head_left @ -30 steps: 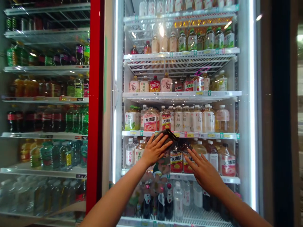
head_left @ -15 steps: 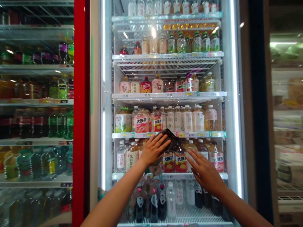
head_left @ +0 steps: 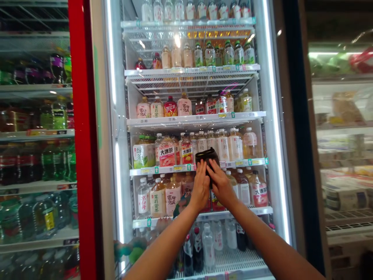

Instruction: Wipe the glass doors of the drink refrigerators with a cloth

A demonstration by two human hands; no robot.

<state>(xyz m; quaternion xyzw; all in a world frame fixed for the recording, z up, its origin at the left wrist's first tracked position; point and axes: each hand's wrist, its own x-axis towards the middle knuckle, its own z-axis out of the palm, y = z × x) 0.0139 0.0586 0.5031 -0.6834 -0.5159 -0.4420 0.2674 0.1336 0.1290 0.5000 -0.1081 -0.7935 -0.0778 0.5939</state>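
A soft black cloth lies against the glass cooler door, level with the fourth shelf from the top. My left hand holds its lower left side, fingers pointing up. My right hand sits close beside it, with fingertips on the cloth's lower right part. Both hands partly hide the cloth and the bottles behind it. Rows of bottled teas stand on the white wire shelves behind the glass.
A red-framed drinks cooler stands to the left of this door. A chilled case of packaged food stands to the right. A green object shows low at the door's left side, partly blurred.
My right hand has moved left and now touches the cloth next to my left hand. The cloth sits slightly higher, and the whole view has shifted as my head turned right.
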